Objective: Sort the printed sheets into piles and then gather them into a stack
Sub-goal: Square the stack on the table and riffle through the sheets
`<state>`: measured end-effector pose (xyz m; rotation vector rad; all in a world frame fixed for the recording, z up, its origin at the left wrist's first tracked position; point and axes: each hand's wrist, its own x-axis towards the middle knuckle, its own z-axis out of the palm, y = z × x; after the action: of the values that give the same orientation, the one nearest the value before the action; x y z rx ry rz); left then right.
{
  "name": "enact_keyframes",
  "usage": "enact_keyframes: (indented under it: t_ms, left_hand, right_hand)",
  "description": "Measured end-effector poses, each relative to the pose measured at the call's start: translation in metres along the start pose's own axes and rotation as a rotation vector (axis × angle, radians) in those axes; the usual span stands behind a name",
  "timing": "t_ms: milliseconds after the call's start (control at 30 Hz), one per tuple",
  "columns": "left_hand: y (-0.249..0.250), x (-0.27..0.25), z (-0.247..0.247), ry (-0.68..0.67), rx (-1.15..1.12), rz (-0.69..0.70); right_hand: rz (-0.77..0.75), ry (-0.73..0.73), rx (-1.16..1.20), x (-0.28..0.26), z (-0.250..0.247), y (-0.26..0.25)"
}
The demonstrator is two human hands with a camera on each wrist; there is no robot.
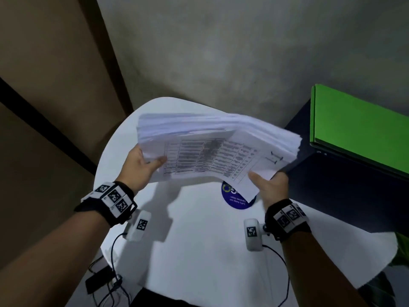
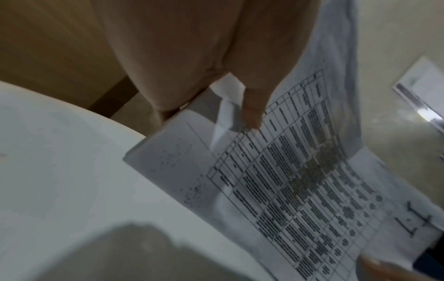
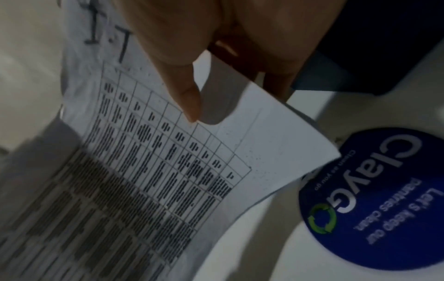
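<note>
**Stack held up over table**

Both forearms fill my head view. My left hand grips the left end of the stack, my right hand the right end, holding it in the air above the white table. A blue sticker shows beneath it; a green box sits to the right.

Left wrist: my thumb presses the top sheet's printed grid.

Right wrist: my thumb lies on top, fingers curled underneath.

printed sheets | thick white stack, table-printed page facing up | lifted above table, sagging, edges fanned
</note>
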<state>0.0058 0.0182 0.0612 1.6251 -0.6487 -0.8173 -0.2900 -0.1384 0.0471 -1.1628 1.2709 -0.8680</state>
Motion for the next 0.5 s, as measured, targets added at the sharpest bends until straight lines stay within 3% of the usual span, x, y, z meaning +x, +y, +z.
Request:
enact_keyframes:
  t_ms: [233,400,500]
  left_hand:
    - [-0.016,-0.009,0.001,-0.017,-0.017,-0.025]
    - [-0.013,-0.014,-0.004,-0.011,0.08,0.115]
    - [-0.019,-0.021,-0.01,-0.057,0.149,0.113]
  right_hand:
    - [-0.074,-0.055,0.053,-0.02,0.002,-0.002]
    - [-0.171,-0.029,0.038,-0.033,-0.003,-0.008]
    - [-0.174,-0.004,0.002,-0.042,-0.002,-0.009]
